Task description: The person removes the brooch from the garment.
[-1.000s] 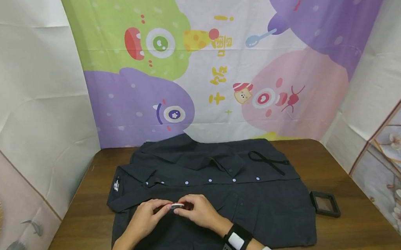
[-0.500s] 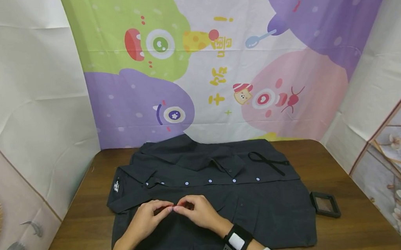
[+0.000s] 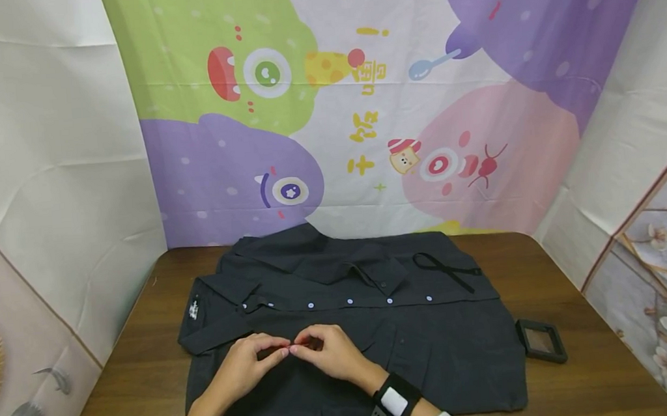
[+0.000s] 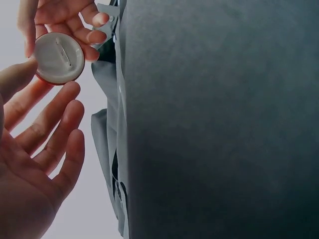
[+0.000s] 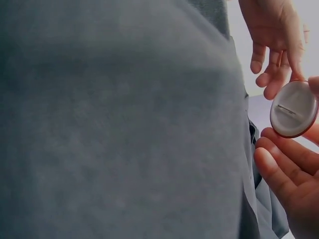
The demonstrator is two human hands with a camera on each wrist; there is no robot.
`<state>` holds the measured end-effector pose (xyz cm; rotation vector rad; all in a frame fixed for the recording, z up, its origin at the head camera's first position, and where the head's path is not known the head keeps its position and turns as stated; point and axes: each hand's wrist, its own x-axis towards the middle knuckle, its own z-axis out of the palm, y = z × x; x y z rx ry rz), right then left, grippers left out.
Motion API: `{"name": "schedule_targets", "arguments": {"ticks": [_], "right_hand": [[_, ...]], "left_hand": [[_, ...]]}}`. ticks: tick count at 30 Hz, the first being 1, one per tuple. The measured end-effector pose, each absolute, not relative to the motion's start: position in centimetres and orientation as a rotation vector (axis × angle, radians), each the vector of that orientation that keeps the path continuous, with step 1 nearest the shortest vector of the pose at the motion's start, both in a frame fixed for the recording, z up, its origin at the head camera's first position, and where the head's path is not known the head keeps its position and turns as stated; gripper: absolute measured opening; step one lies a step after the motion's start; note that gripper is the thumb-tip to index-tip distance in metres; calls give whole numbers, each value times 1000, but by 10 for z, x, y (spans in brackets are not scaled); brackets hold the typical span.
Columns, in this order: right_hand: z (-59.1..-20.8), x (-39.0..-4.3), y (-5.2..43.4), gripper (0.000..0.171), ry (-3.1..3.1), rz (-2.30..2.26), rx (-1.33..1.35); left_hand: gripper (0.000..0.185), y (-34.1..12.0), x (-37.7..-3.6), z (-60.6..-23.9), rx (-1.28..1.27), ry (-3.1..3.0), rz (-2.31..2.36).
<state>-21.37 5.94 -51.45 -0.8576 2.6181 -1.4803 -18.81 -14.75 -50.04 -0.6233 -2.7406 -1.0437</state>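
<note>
A round pin-back badge point(image 4: 52, 52) with a pale back, a thin reddish rim and a metal safety pin across it is between my two hands. My left hand point(image 3: 246, 365) pinches one side of it between thumb and forefinger, its other fingers spread beneath in the left wrist view. From the opposite side my right hand point(image 3: 334, 355) pinches the edge. The same badge point(image 5: 289, 124) shows its back in the right wrist view, but fingertips hide it in the head view. Under both hands a dark button-up shirt point(image 3: 463, 361) lies spread out, a row of light buttons across it.
A black ribbon loop point(image 3: 444, 268) lies on the shirt's upper right. Right of the shirt, a small black square frame point(image 3: 542, 340) rests on the brown wooden table point(image 3: 129, 381). A cartoon-printed cloth point(image 3: 369, 212) hangs behind the table.
One second ago the badge showed in the head view between the fingertips; now they cover it and have drawn closer together. Shirt, ribbon and frame have stayed put.
</note>
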Motion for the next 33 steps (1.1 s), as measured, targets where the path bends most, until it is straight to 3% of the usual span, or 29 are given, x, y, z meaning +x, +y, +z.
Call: {"name": "schedule_targets", "arguments": {"ticks": [33], "right_hand": [[-511, -211, 61, 27, 2523, -1418, -858]], "left_hand": [[19, -144, -187, -499, -719, -2737, -979]]}}
